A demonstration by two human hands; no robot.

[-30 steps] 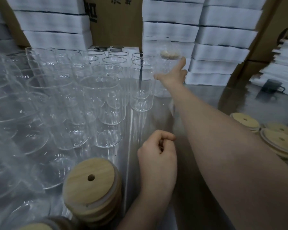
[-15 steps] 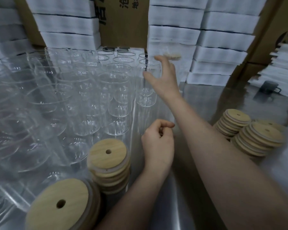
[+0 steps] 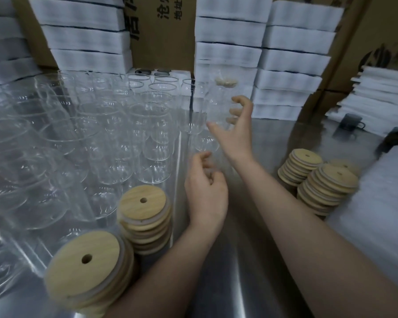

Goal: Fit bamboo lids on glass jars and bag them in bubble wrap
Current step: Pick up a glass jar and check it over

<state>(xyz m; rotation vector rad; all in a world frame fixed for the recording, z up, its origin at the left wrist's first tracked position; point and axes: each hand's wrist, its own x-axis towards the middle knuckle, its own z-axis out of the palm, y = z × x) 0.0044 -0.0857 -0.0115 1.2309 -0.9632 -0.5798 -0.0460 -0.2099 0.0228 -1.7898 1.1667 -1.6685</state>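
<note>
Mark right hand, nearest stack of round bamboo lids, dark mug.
right hand (image 3: 236, 138): head view, back of hand.
nearest stack of round bamboo lids (image 3: 77, 273): head view, top lid's face.
dark mug (image 3: 350, 121): head view, side wall.

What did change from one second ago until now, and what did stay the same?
The right hand has drawn back from the wrapped jar at the rear toward the person, and seems to have let it go. The left hand, the empty jars and the lid stacks stayed in place.

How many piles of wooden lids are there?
5. Two on the left: nearest pile, next pile. Three on the right: front pile, back pile, half-hidden pile. Others may be hidden.
</note>
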